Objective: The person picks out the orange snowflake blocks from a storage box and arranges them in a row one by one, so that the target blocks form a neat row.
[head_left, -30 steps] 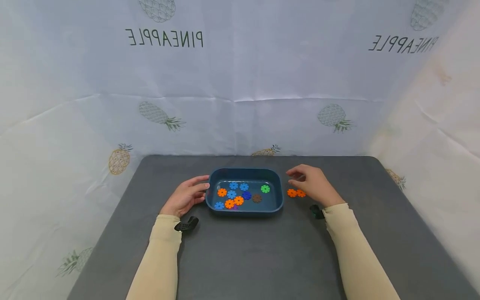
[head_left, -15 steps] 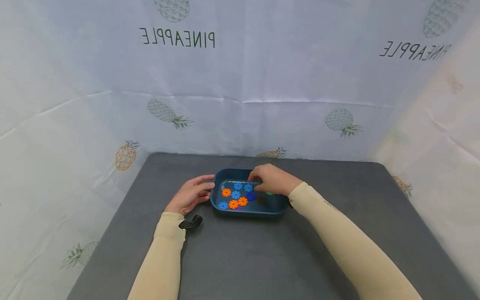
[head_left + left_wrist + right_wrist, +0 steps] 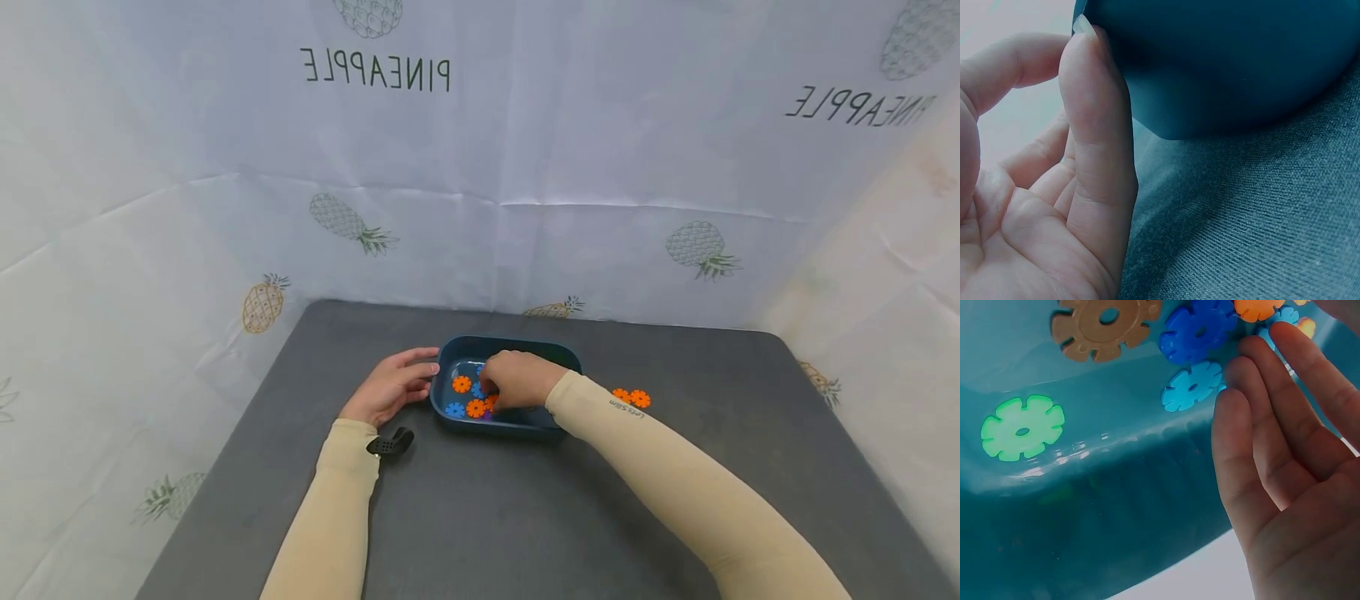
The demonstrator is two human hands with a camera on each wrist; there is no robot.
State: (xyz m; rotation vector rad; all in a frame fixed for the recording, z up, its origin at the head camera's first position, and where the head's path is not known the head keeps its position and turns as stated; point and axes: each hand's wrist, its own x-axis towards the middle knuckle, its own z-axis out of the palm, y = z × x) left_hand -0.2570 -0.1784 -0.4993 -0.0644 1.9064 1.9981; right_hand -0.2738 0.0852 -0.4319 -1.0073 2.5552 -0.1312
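Note:
A dark blue tray (image 3: 495, 427) holds several notched plastic discs. My left hand (image 3: 384, 390) touches its left end; in the left wrist view the fingers (image 3: 1094, 119) lie against the outer wall, loosely bent. My right hand (image 3: 522, 380) reaches down inside the tray, over the discs. The right wrist view shows its fingers (image 3: 1235, 444) extended, tips close to a light blue disc (image 3: 1179, 397) and an orange disc (image 3: 1260, 307); no disc is visibly held. Also in the tray lie a green disc (image 3: 1041, 434), a brown disc (image 3: 1082, 331) and a dark blue disc (image 3: 1179, 340).
Two orange discs (image 3: 640, 399) lie on the grey table (image 3: 465, 517) right of the tray, partly behind the right sleeve (image 3: 660, 458). A white curtain (image 3: 585, 150) with pineapple prints hangs behind the table.
My right hand has moved left from beside the orange discs on the table into the tray, then lower towards its left part. The left hand stays at the tray's end. The view has shifted slightly.

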